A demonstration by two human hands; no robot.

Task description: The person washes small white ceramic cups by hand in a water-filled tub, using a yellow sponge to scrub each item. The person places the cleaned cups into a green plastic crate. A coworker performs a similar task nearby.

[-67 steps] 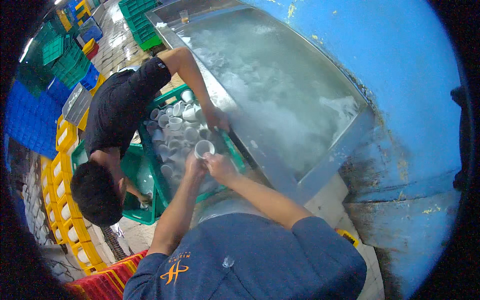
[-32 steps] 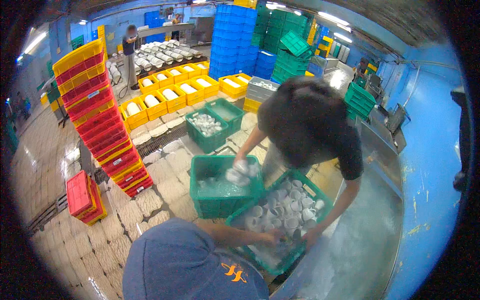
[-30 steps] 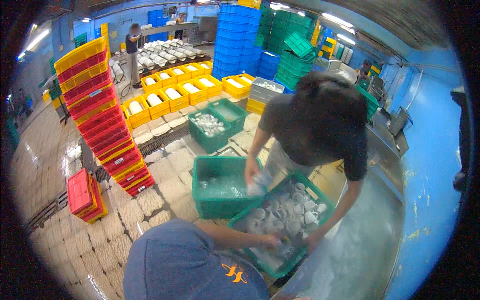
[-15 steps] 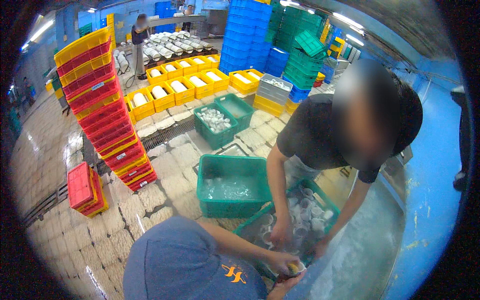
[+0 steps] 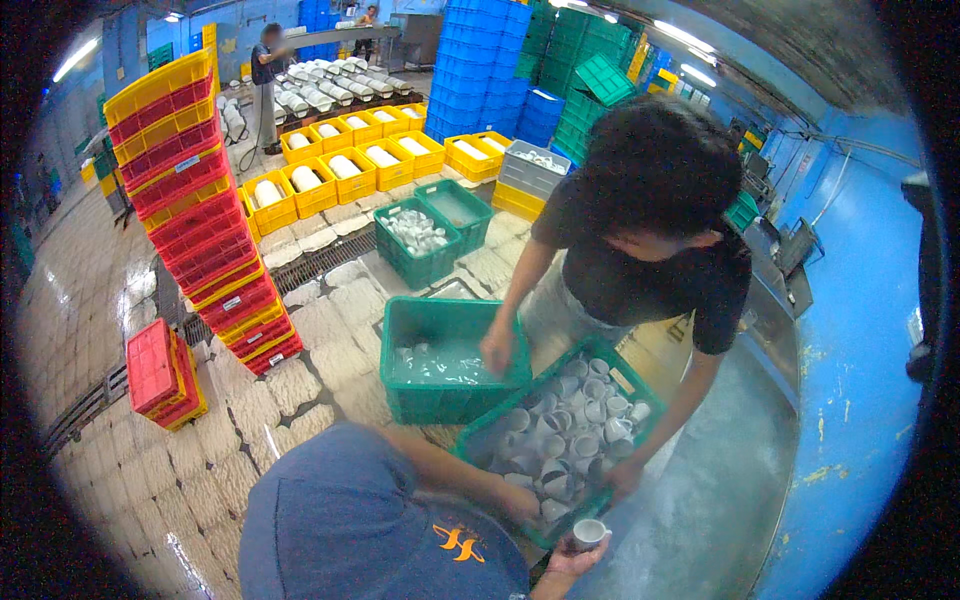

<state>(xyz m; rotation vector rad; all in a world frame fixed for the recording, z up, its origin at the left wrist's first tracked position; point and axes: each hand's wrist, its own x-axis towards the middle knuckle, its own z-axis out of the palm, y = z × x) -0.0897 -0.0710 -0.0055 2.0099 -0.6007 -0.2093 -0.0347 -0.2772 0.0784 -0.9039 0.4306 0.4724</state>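
Observation:
A green crate (image 5: 480, 432) full of small white cups (image 5: 575, 440) rests tilted on the rim of a steel tub. My left hand (image 5: 520, 503) reaches into its near end among the cups; its fingers are partly hidden. My right hand (image 5: 578, 553) holds one small white cup (image 5: 588, 531) just off the crate's near corner. Across from me a co-worker in a black shirt (image 5: 650, 285) bends over. One of that person's hands (image 5: 497, 350) dips into a second green crate (image 5: 445, 400) holding water. The other hand (image 5: 625, 478) is on the cup crate's edge.
The steel tub (image 5: 720, 490) of water runs along a blue wall (image 5: 860, 380) on the right. Stacked red and yellow crates (image 5: 200, 220) stand on the left, yellow crates (image 5: 340, 170) and blue stacks (image 5: 490, 60) farther back. Another person (image 5: 265, 85) stands far off.
The co-worker's hand went from the cup crate into the water crate. My right hand now holds a cup at the crate's corner. The view swung from the tub toward the floor.

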